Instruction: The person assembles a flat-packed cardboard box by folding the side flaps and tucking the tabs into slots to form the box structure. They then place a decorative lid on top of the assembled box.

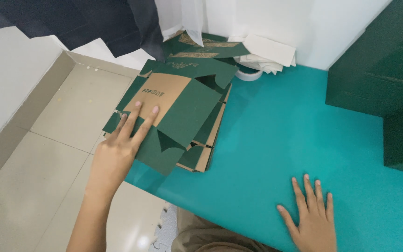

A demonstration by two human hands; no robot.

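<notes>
The flat dark green carton blank, with a tan kraft panel showing on its upper face, lies on top of a stack of similar unfolded blanks at the left edge of the teal table, its near corner overhanging the edge above the tiled floor. The left hand rests on that overhanging part, fingers spread and laid flat across the tan panel and green flap, pinching nothing; the pressure seems to steady the top blank where it has no support beneath. The right hand lies palm down on bare table near the front edge, fingers slightly fanned, holding nothing, likely bracing. More green blanks and folded white paper crowd the far corner beside a white tape roll. Assembled dark green boxes stand stacked along the right edge, well apart from both hands.
</notes>
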